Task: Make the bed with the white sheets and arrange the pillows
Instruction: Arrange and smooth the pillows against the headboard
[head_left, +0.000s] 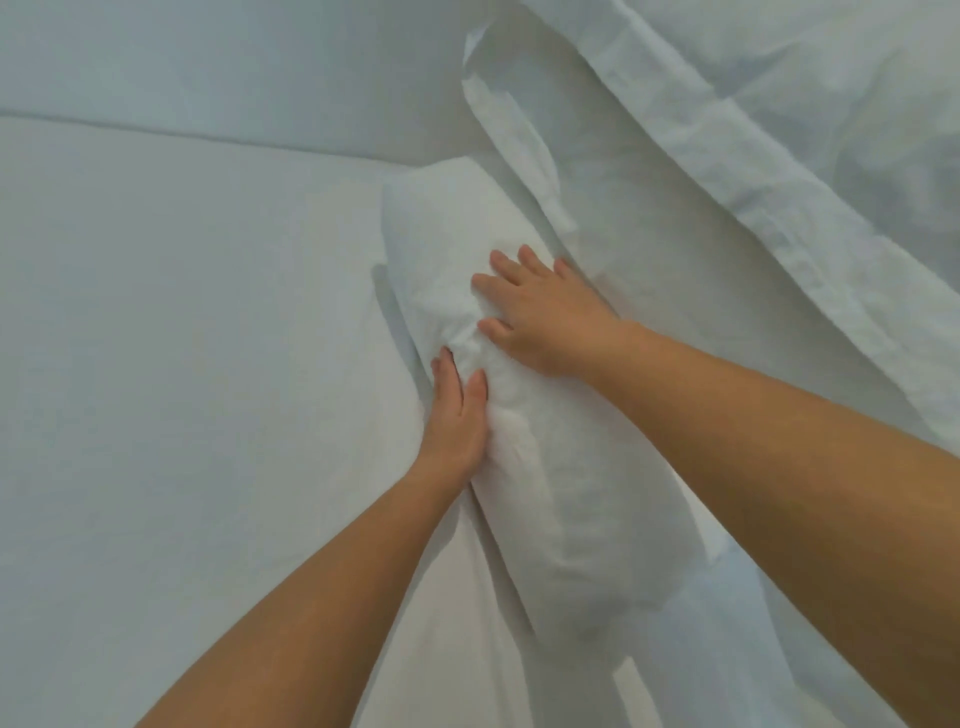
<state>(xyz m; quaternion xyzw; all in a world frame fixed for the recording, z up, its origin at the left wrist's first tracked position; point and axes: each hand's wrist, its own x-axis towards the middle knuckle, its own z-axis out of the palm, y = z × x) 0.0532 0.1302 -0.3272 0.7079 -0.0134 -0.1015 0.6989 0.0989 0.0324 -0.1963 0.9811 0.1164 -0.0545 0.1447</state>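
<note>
Near the frame's centre, the left hand (457, 410) pressed its straight, closed fingers against the left side of a white pillow (545, 493) lying diagonally on the bed's white sheet (182, 364). Just beyond, the right hand (540, 317) lay flat on the pillow, fingers spread. Broad-hemmed white bedding (779, 182) filled the upper right.

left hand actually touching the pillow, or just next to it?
Touching. The head view shows the left hand laid flat against the left side of the pillow, thumb pressed into its creased surface, with no gap visible.
</note>
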